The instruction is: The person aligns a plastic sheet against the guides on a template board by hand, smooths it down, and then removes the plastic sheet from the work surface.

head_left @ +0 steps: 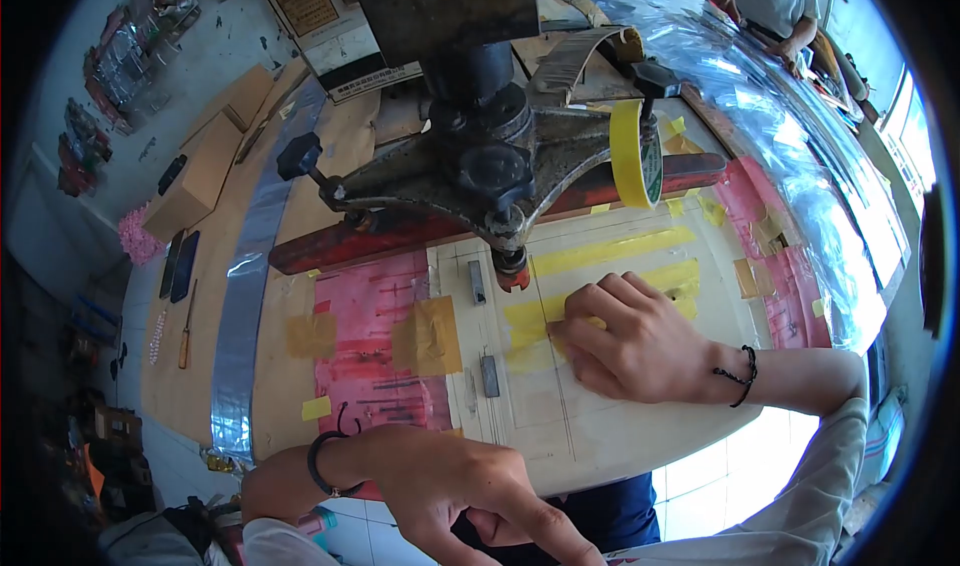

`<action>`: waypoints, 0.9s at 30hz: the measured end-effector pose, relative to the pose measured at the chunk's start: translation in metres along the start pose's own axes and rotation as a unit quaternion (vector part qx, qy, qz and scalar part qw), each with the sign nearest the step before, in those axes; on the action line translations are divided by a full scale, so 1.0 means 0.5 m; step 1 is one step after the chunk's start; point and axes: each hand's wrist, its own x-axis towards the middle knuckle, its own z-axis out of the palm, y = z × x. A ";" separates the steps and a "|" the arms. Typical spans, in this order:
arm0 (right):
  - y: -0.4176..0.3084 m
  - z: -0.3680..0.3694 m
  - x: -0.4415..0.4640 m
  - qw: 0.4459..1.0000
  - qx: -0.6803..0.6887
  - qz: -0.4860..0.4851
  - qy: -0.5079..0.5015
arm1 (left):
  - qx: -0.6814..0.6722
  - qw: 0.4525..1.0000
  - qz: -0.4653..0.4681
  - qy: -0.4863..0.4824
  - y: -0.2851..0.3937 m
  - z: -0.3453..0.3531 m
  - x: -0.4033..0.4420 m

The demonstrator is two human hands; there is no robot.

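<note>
My right hand (640,341) rests on the pale board (535,441), its fingers curled over the yellow tape strips (540,316); whatever is between the fingertips is hidden. Low in the view, my left hand (465,496) hovers at the board's near edge with its index finger stretched out and apart from the thumb; I see nothing in it. Two small grey metal blocks (489,376) lie on the board left of my right hand. Above them hangs a black metal clamp head (490,166) with a red-tipped foot. A yellow tape roll (628,154) hangs on its right knob.
A red bar (370,238) crosses under the clamp head. Pink taped panels (375,316) flank the pale board. At left lie a screwdriver (187,326), dark cases and a cardboard box (195,181). Clear plastic sheeting (790,136) covers the right side, where another person's hands (790,51) show.
</note>
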 end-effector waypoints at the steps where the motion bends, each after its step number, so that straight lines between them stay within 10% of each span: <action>1: -0.002 0.001 0.000 1.000 0.000 0.001 -0.001 | -0.001 1.000 0.002 0.003 -0.005 -0.004 -0.004; 27: 0.002 -0.005 0.002 1.000 0.023 -0.001 0.000 | -0.056 0.998 -0.026 -0.033 -0.004 0.000 -0.004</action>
